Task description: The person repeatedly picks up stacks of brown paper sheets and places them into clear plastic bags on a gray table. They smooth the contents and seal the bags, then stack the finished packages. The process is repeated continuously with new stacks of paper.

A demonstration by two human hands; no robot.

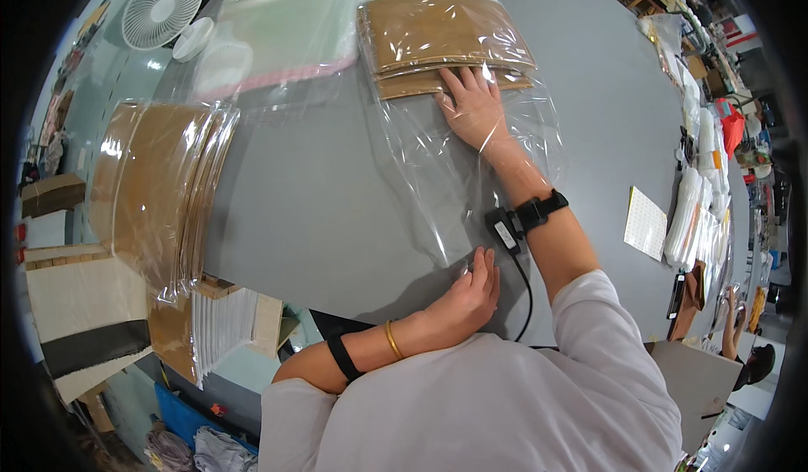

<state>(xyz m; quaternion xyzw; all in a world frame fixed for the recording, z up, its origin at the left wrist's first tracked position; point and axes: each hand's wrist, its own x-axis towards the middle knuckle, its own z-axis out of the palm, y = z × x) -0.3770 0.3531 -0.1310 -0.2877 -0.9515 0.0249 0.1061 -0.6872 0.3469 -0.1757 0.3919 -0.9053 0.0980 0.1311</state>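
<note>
Under a clear plastic bag (421, 177) lies a stack of brown sheets (446, 34) at the far middle of the grey table. My right hand (475, 110) reaches inside the bag, its film crossing my wrist. The fingers are spread and press flat on the near edge of the sheets. Close to my body, my left hand (471, 295) is at the bag's near, open edge. Its fingers are drawn together there and appear to pinch the film, though the contact is hard to make out.
Bagged brown sheets (160, 186) overhang the table's left edge. Flat clear bags (290, 26) lie at the far left, near a white fan (162, 7). A white card (645, 223) and bundled plastic packs (694, 211) line the right edge. A black cable (530, 295) hangs from my right wrist strap.
</note>
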